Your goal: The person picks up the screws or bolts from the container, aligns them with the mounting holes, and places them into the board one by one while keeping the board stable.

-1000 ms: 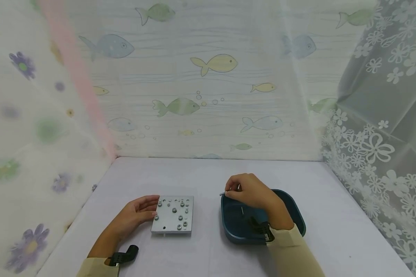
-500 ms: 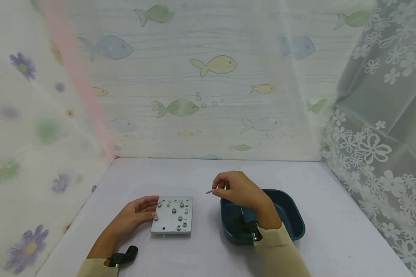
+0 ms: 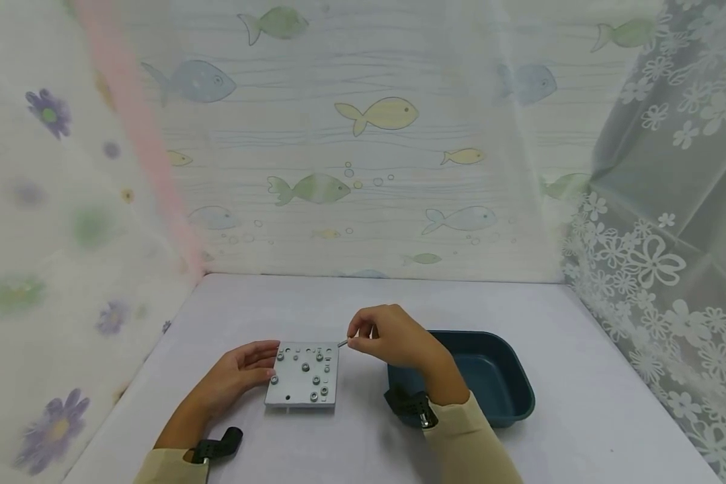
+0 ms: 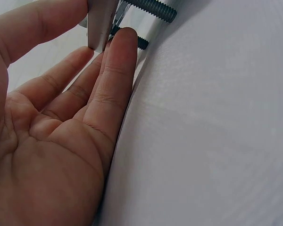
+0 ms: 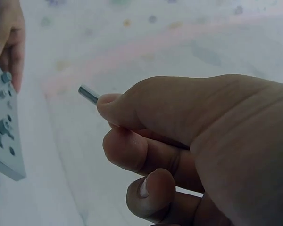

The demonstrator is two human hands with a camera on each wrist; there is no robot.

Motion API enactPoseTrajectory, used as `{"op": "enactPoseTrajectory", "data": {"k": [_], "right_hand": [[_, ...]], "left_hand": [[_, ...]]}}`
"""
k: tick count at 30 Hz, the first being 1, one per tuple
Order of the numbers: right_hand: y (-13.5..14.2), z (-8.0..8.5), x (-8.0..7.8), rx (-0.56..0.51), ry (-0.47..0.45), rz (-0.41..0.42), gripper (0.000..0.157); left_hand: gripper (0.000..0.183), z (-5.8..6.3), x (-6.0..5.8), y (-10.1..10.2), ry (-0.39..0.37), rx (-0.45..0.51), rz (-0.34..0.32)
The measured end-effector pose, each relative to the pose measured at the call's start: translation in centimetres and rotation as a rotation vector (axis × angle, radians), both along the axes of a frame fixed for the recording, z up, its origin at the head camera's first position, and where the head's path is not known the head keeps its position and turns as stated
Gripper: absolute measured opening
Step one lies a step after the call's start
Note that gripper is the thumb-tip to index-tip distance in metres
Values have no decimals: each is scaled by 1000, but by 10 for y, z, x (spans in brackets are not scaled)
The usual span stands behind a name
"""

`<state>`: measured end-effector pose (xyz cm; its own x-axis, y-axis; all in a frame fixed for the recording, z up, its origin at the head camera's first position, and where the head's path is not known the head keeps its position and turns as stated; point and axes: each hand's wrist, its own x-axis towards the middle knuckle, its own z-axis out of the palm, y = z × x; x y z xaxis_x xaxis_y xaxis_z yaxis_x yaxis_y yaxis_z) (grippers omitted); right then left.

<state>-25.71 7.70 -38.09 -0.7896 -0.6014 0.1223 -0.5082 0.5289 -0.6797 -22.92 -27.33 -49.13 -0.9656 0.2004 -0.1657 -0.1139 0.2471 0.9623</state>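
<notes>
A square silvery metal plate (image 3: 296,386) with several socket-head bolts and holes stands a little above the white table. My left hand (image 3: 232,376) holds it by its left edge, thumb on the upper face and fingers around the side. Threaded bolt ends (image 4: 153,9) stick out beneath the plate in the left wrist view. Between thumb and forefinger, my right hand (image 3: 396,343) pinches a small metal screw (image 5: 88,93). Its threaded end points left, near the plate's upper right corner; the other end is hidden in the fingers.
A dark blue rectangular tray (image 3: 523,386) stands at the right, partly covered by the right forearm. Black wrist-camera mounts (image 3: 218,445) sit on both wrists. Behind the white table (image 3: 363,444) hangs a fish-patterned curtain (image 3: 314,242), with floral cloths at the sides.
My right hand has moved left from above the tray toward the plate, carrying the screw. My left hand and the plate have stayed in place.
</notes>
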Motion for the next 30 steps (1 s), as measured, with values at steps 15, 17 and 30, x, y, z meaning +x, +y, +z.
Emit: {"op": "enactPoseTrajectory", "data": {"k": [15, 17, 30], "right_hand": [[-33, -15, 10, 53, 62, 52, 4], [-38, -18, 12, 67, 74, 50, 4], [-75, -36, 25, 164, 89, 23, 6]], "left_hand": [[71, -3, -4, -1, 9, 13, -11], [71, -4, -4, -1, 14, 19, -11], [71, -4, -4, -1, 13, 26, -24]]}}
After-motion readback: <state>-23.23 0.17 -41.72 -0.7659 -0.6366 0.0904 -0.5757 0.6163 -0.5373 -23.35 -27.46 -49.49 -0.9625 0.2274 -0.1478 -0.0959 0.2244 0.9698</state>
